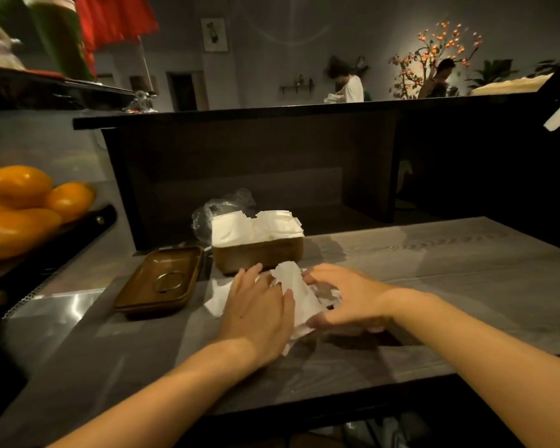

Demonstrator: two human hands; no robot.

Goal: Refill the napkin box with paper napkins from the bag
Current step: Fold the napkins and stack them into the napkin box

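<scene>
A brown wooden napkin box (257, 255) stands on the grey counter, filled above its rim with white folded napkins (256, 229). Its brown lid (160, 282) lies upside down to the left. A crumpled clear plastic bag (220, 208) sits behind the box. In front of the box lie loose white napkins (299, 294). My left hand (259, 313) rests flat on them with fingers straight. My right hand (346, 299) covers their right side, fingers bent over the paper; a firm grip cannot be told.
Orange-yellow fruit (23, 205) is piled in a tray at the left. A dark raised counter wall (256, 169) rises behind the box. Two people stand far back in the room. The grey counter (450, 263) stretches to the right.
</scene>
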